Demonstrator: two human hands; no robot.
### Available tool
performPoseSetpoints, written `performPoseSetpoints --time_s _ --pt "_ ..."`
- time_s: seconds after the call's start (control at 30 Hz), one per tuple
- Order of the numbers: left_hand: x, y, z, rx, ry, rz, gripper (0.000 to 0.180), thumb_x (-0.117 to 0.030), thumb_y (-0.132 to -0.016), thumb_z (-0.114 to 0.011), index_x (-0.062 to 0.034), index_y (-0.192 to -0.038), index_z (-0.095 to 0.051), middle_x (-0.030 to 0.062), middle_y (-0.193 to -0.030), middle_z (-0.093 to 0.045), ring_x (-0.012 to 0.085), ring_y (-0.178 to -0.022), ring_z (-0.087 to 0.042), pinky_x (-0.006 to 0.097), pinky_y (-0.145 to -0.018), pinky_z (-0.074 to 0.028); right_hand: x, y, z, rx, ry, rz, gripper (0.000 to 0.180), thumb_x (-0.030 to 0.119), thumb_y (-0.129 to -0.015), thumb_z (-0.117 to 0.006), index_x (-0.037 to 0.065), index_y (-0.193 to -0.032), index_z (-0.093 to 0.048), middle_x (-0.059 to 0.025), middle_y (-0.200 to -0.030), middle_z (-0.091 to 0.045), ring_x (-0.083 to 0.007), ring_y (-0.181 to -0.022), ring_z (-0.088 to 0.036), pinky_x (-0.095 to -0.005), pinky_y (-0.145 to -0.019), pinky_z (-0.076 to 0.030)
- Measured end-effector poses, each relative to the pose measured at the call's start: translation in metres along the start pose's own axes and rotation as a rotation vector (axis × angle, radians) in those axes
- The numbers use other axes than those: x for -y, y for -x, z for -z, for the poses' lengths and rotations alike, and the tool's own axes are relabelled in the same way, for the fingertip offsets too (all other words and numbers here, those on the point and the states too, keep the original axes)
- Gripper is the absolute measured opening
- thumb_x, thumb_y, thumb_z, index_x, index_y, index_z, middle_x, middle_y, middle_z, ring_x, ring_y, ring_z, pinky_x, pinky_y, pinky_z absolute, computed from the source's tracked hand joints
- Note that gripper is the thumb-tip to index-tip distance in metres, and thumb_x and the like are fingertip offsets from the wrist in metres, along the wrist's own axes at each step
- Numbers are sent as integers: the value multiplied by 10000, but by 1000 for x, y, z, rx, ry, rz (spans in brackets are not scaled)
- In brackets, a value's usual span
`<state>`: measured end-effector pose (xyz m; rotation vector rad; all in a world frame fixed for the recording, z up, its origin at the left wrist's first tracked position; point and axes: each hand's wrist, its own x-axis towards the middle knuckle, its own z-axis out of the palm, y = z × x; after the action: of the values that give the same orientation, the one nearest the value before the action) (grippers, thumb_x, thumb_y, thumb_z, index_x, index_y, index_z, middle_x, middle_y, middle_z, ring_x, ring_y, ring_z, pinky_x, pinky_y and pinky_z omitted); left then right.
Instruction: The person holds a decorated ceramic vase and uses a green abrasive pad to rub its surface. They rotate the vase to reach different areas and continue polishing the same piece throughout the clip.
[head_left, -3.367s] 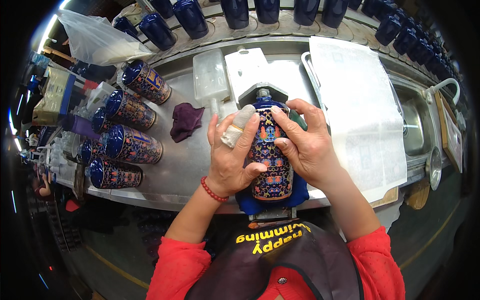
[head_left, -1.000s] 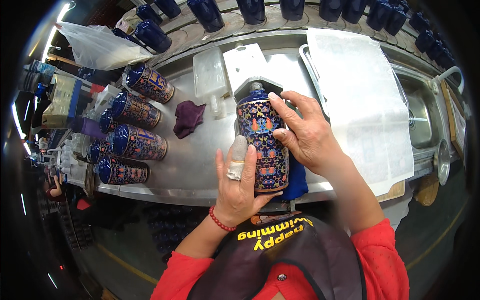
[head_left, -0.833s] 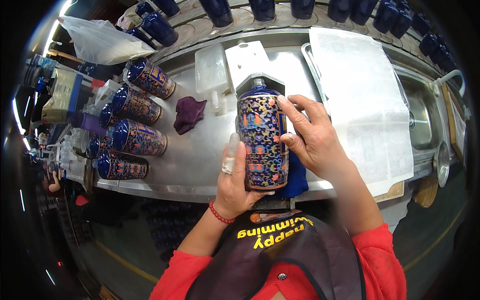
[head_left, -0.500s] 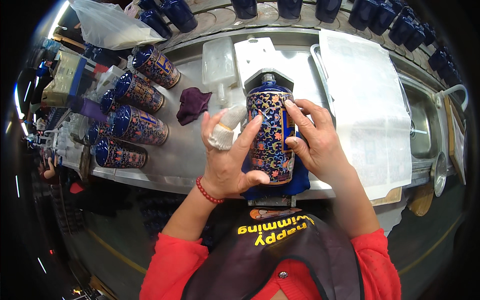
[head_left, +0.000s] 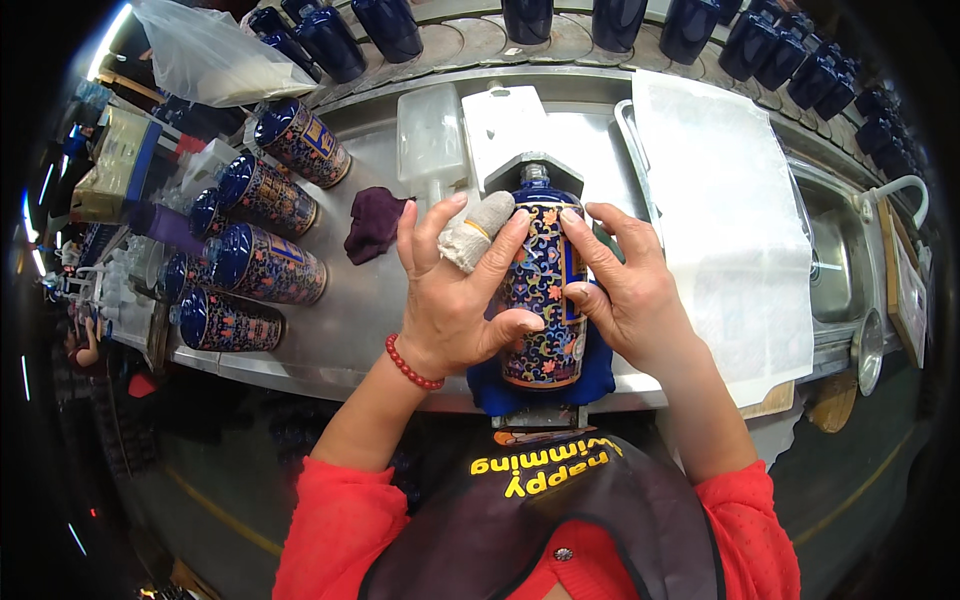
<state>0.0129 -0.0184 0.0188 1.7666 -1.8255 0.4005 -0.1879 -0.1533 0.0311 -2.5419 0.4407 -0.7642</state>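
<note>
A clear plastic bag (head_left: 215, 60) lies far left; yellow-blue cartons (head_left: 115, 165) beside it.

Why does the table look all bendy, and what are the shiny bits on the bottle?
In the head view, the fisheye lens curves the metal table toward the black rim; the bottle between the left hand and right hand is sharp, with small glare spots on its glaze.
</note>
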Motion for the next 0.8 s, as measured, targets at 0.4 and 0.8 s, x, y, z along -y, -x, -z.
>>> performPoseSetpoints --time_s 0.4,0.8 --pt "1 -2 -1 -17 52 3 844 -753 -965 -429 -87 -1450 -614 134 -1412 -632 359 -1398 -392 607 -1217 -118 -3 -1 0 -16 3 10 565 315 -988 -686 57 -1476 -566 -224 -1430 -518 -412 -1277 -523 -483 -1077 -446" --pt "-13 20 0 -33 61 49 858 -781 -976 -352 -108 -1404 -665 157 -1382 -638 352 -1423 -364 576 -1241 -91 -4 5 -5 -8 -11 -2 601 361 -1021 -639 52 -1522 -516 -215 -1411 -527 -379 -1235 -537 -453 -1053 -466"
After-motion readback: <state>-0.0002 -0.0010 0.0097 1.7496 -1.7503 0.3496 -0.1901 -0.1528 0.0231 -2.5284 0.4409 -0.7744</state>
